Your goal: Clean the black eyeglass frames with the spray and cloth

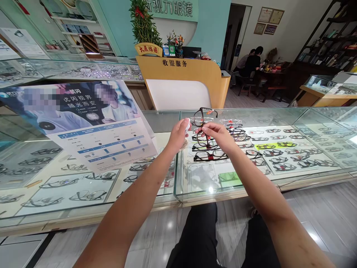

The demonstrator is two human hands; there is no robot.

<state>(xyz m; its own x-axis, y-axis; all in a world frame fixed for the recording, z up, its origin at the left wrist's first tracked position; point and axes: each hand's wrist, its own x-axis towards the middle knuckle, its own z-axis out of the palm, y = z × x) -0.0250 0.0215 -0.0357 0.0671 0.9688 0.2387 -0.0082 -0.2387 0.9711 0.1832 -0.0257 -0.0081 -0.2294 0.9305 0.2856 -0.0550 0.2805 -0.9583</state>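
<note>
My right hand [216, 133] pinches a pair of dark-framed eyeglasses [200, 117] in its fingers, held on end above the glass counter [180, 178]. One lens is up and the other down, with a temple stretching right from the top. Close by on the left, my left hand [178, 134] is closed around a small white wad [187, 125], perhaps tissue or cloth; its material is unclear. That wad is near the glasses; whether they touch cannot be told. Below and behind my hands, several dark glasses [210, 155] lie in rows.
A printed leaflet stand [111, 149] rises on the counter at left. More eyeglasses [281, 166] fill the display to the right. Beyond stands a wooden cashier desk [220, 83] with a plant [143, 28]. Two people [252, 63] sit at a table in the back right.
</note>
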